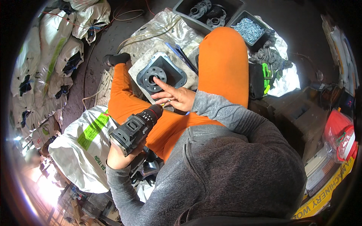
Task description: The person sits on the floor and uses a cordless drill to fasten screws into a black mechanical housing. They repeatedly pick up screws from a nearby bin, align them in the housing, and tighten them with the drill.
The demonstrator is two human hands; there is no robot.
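My left hand [120, 157] is wrapped round a black cordless drill [132, 131], its chuck pointing up and right toward my other hand. My right hand [180, 98] has its fingers stretched out and apart, with nothing visible in them. Its index fingertip reaches over the centre hole of a round grey flange [161, 72] with bolt holes around it. The flange sits at the left side of a square, hollow metal housing [182, 80] with rounded corners, on a pale mat between my legs. Whether the fingertip touches the flange, I cannot tell.
A grey bin [183, 19] with several flanges stands ahead, beside a smaller box of screws [247, 30]. Gloves [273, 58] and a bright green tool [267, 75] lie at right. White sacks [88, 145] line my left; a hose [147, 35] crosses the mat.
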